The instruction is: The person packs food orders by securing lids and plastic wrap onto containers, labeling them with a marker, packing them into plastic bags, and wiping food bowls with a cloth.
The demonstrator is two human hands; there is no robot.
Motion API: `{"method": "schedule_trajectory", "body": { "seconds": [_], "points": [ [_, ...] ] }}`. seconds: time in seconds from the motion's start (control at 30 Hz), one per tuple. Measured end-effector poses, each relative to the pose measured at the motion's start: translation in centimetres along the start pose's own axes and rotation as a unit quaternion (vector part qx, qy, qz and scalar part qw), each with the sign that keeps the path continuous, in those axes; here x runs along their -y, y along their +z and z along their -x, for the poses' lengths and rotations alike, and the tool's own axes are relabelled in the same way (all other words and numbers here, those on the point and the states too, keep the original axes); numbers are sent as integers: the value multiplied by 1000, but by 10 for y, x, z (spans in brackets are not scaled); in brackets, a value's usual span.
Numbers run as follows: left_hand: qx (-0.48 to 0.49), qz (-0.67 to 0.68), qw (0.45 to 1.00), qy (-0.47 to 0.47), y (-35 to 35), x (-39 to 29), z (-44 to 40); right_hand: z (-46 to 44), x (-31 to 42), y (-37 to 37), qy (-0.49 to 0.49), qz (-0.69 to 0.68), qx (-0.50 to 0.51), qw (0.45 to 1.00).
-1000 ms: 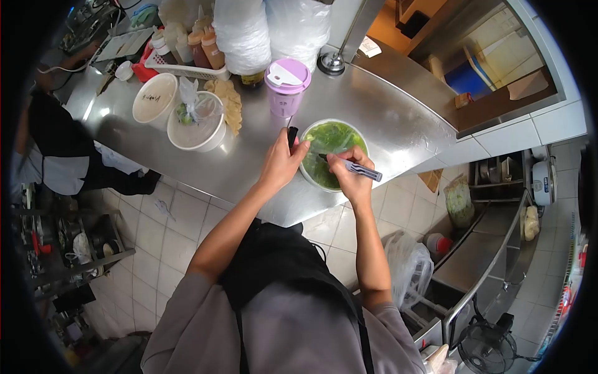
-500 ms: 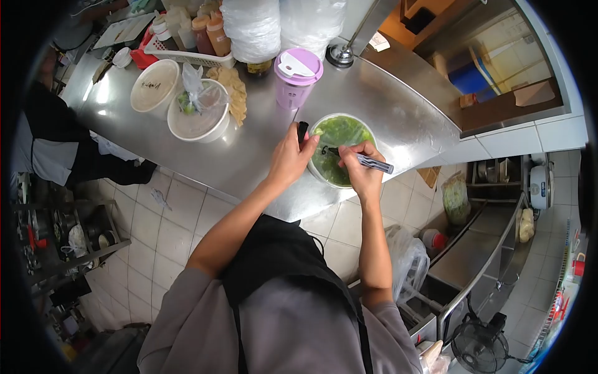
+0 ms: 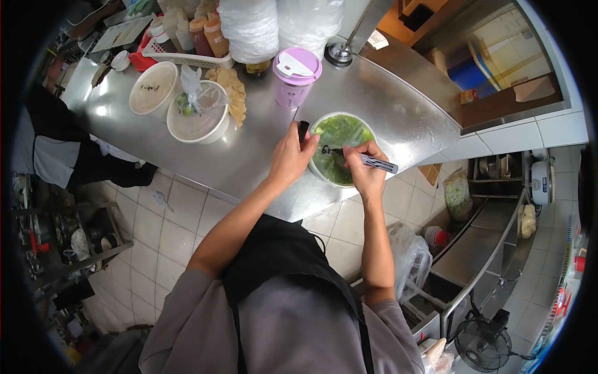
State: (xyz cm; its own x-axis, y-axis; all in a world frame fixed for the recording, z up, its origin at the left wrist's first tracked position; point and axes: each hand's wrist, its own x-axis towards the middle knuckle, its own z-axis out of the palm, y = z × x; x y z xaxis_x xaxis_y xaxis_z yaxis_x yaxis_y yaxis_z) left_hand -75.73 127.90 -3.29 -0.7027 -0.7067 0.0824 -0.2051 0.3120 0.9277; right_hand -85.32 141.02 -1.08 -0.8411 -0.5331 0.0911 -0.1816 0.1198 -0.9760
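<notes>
A round tub (image 3: 328,173) with green leafy contents under a clear lid stands near the counter's front edge. My right hand (image 3: 366,167) is closed around a marker (image 3: 379,164), its tip on the lid beside black handwriting (image 3: 326,150). Held in my left hand (image 3: 289,154) is the black marker cap (image 3: 303,131), pinched between thumb and fingers. That hand rests against the tub's left rim. Just behind the tub stands a lilac cup (image 3: 294,87) with a lid.
Two white lidded tubs (image 3: 152,93) stand on the left of the steel counter (image 3: 261,143), one with a small knotted bag (image 3: 196,93) on top. Sauce bottles (image 3: 202,34) fill a basket behind. A person in dark clothes (image 3: 81,149) stands at left.
The marker tip has moved slightly right, and another black stroke shows on the lid. My left hand keeps the cap in the same place.
</notes>
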Motion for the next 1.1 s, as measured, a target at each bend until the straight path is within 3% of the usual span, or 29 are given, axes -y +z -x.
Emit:
{"method": "schedule_trajectory", "body": {
  "seconds": [0.13,0.33,1.1],
  "points": [
    [4,11,1000,-14,-1,0,1,-1,-6,-1,-14,46,-5,999],
    [10,-10,1000,-11,-2,-1,1,2,1,2,-4,-12,0,1000],
    [34,-23,999,-16,-3,0,0,2,-2,-7,-19,-4,-43,999]
  ]
}}
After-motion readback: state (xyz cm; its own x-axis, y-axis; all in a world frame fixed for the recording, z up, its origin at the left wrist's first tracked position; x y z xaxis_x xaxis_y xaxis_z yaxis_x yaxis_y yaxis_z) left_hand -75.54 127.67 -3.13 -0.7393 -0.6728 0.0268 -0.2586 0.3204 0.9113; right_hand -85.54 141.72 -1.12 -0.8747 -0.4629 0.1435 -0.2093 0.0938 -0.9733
